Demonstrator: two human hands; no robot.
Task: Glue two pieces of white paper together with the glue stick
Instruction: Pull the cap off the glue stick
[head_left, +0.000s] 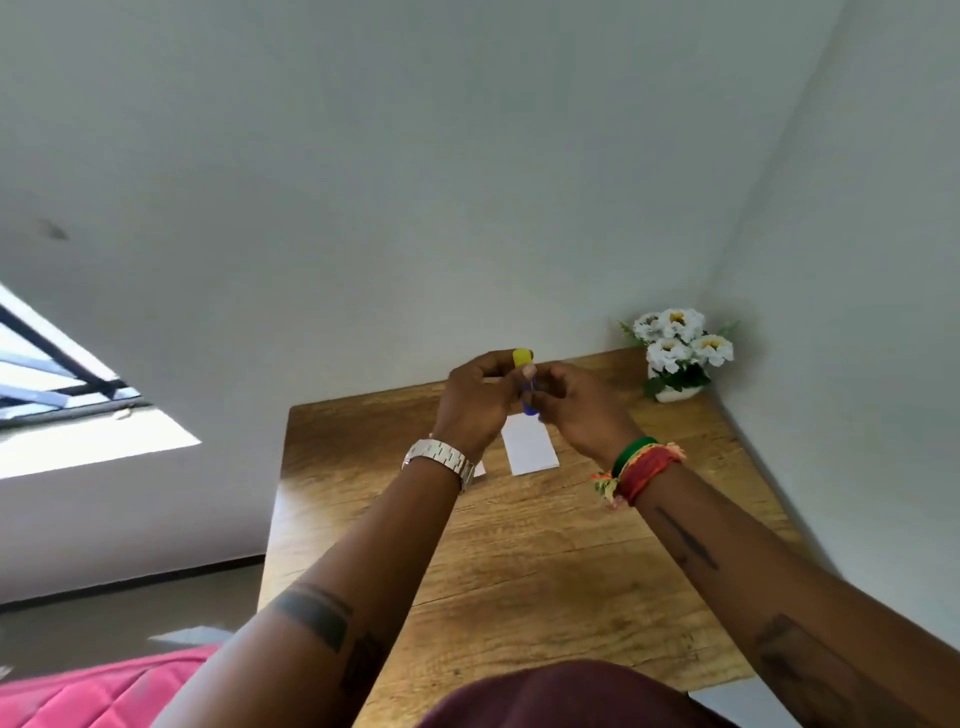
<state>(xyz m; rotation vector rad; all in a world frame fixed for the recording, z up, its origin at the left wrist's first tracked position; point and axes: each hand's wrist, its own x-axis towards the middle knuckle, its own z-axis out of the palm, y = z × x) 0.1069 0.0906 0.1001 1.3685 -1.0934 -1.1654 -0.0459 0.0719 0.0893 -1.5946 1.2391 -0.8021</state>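
Both hands meet above the far half of the wooden table (519, 561) and hold a glue stick (529, 389) upright between them. Its cap is yellow and its body blue. My left hand (475, 402) grips the yellow cap end at the top. My right hand (576, 410) grips the blue body lower down. One white paper (530, 449) lies flat on the table just below the hands. A corner of a second white paper (479, 468) shows beside my left wrist; the rest is hidden by the arm.
A small white pot of white flowers (678, 358) stands in the far right corner of the table, against the walls. A pink quilted surface (93, 691) lies at the lower left, beside the table. A window (57, 384) is at the left.
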